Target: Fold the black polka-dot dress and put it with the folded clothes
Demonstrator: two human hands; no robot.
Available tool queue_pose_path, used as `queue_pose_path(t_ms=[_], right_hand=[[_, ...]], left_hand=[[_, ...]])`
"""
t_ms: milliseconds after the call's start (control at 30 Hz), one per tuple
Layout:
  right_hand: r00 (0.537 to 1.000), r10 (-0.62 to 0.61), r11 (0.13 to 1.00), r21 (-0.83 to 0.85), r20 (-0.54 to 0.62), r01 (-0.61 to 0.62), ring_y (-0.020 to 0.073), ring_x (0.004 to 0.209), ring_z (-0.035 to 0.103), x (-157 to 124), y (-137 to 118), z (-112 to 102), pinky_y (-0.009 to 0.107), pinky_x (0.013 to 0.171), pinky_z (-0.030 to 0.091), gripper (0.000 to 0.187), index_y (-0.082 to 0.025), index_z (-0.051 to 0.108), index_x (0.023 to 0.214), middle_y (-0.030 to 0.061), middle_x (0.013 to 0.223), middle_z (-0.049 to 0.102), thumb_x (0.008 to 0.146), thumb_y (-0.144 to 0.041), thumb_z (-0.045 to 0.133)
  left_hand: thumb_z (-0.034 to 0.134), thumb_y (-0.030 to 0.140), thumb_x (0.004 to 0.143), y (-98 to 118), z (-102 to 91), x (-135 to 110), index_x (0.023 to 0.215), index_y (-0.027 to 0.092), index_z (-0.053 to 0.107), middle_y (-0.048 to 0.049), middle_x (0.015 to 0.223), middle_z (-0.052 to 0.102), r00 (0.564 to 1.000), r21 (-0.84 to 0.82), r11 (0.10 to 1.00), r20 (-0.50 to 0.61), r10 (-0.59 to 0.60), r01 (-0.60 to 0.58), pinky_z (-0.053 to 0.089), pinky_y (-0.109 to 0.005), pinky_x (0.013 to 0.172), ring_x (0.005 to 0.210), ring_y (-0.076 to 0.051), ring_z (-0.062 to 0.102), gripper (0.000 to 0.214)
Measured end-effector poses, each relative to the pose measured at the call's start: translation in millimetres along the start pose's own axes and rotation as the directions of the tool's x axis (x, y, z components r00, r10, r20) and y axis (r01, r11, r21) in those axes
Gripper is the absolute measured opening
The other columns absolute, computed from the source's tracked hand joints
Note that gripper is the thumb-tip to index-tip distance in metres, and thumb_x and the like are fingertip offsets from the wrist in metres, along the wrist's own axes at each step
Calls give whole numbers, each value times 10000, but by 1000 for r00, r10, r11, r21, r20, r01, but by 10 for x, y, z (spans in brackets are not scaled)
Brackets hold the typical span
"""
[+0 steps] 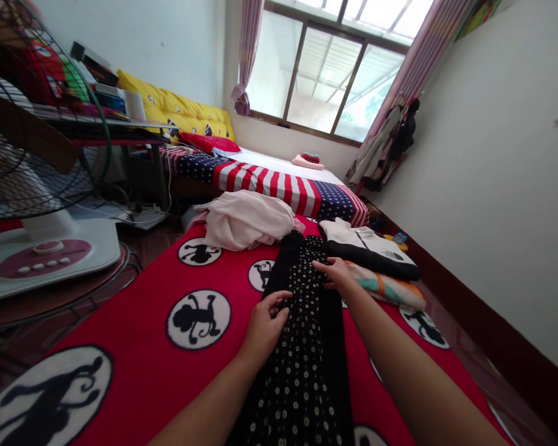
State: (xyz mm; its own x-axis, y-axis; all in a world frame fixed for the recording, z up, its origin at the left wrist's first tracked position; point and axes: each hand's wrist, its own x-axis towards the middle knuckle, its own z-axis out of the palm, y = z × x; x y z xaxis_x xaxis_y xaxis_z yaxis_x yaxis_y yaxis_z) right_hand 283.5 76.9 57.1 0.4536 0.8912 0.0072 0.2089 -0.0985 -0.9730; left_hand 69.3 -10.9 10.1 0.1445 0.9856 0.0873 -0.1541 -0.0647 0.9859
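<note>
The left hand [265,328] and right hand [335,275] lie spread on the polka-dot garment [302,347] over the red blanket [121,365], where uneven pressure could rumple it or shove the folded jacket [367,248] far right.

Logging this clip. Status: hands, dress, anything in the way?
Left hand, right hand flat on black polka-dot dress. Red blanket beneath. Pink cloth, folded jacket beyond, not blocking.
</note>
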Motion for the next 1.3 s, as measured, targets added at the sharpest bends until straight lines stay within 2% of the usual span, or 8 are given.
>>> queue_pose_path(t_ms=[267,500,700,867,967,1100,1200,1300], right_hand=[[986,-103,992,-80,-127,94,167,711,619,-142,111,-124,250,570,500,397,-145,604,932,42,783,652,610,-332,739],[982,-9,992,-124,189,33,115,408,546,-701,184,-219,193,362,393,819,-189,421,1304,-90,556,563,579,-305,782],[964,-213,925,-285,156,251,119,555,577,-1160,302,-260,242,541,468,497,-161,518,1186,-20,703,630,716,-253,651],[899,-309,809,-412,311,420,153,706,590,-1620,265,-361,299,679,482,278,-186,617,1057,39,879,650,804,-300,604],[874,-338,720,-502,348,479,181,785,595,-1782,189,-426,341,758,487,223,-193,637,1007,50,929,630,790,-230,606],[810,-493,608,-541,317,581,233,1052,566,-1936,63,-391,398,938,452,244,-213,635,1062,85,1128,607,828,-215,569],[747,-522,542,-516,412,663,247,1216,494,-2094,82,-264,440,1068,368,333,-215,600,1180,93,1300,559,850,-242,566],[693,-469,467,-512,547,721,261,1336,394,-2244,232,-142,500,1127,287,379,-195,563,1256,94,1414,484,881,-220,511]], left_hand=[[608,233,783,-10,-16,27,1013,168,708,-68,946,715,999,20,1000,-40,12,-11,494,-291,773,840,-195,652,259],[684,158,703,29,-27,26,1002,192,715,-50,921,708,997,82,994,8,72,-72,483,-279,773,805,-179,632,303],[678,142,718,-18,-49,48,1026,161,697,-74,980,700,995,112,989,-16,103,-101,493,-294,790,823,-180,634,308],[651,108,734,-5,-44,29,1007,146,697,-77,933,692,988,235,962,-21,150,-141,507,-315,795,815,-184,632,279],[615,49,720,75,-16,-7,998,146,696,-97,1016,643,972,413,889,-33,231,-197,500,-370,862,902,-221,617,305],[538,26,757,271,95,21,1110,163,652,-112,1259,523,867,622,647,111,485,-441,349,-401,1085,1221,-267,466,395],[426,24,828,381,252,161,1209,89,590,-152,1280,544,835,690,478,390,388,-544,359,-342,1081,1219,-238,492,419],[433,33,830,366,417,360,1236,29,560,-208,1379,483,815,727,370,529,237,-579,325,-386,1105,1301,-279,431,425]])
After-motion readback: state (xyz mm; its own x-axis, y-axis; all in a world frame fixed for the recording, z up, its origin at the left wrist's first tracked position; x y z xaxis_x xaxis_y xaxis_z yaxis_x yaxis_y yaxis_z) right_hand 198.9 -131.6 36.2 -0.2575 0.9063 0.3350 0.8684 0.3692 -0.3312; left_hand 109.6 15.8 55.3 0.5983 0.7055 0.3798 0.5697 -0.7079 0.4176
